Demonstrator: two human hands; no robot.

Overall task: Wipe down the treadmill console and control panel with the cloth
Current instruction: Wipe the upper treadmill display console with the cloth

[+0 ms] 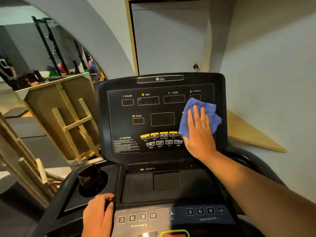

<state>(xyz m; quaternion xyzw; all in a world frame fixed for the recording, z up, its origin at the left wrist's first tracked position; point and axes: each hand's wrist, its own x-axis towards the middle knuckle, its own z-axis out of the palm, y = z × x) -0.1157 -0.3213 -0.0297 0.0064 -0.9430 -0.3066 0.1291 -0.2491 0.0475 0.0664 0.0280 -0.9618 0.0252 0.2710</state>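
Observation:
A black treadmill console (160, 117) stands upright in front of me, with dark display windows and a row of yellow buttons. My right hand (199, 130) lies flat, fingers straight, pressing a blue cloth (207, 111) against the console's right side. The cloth covers the area under the DISTANCE label. Below lies the control panel (171, 216) with numbered keys. My left hand (99, 214) rests on the panel's left edge, with its fingers curled over the ridge beside the cup holder.
A dark phone (90, 177) stands in the left cup holder. A recessed tray (167, 185) sits between console and panel. Wooden frames (68, 120) lean at the left; a grey wall is close on the right. Weight racks (54, 57) show in the far background.

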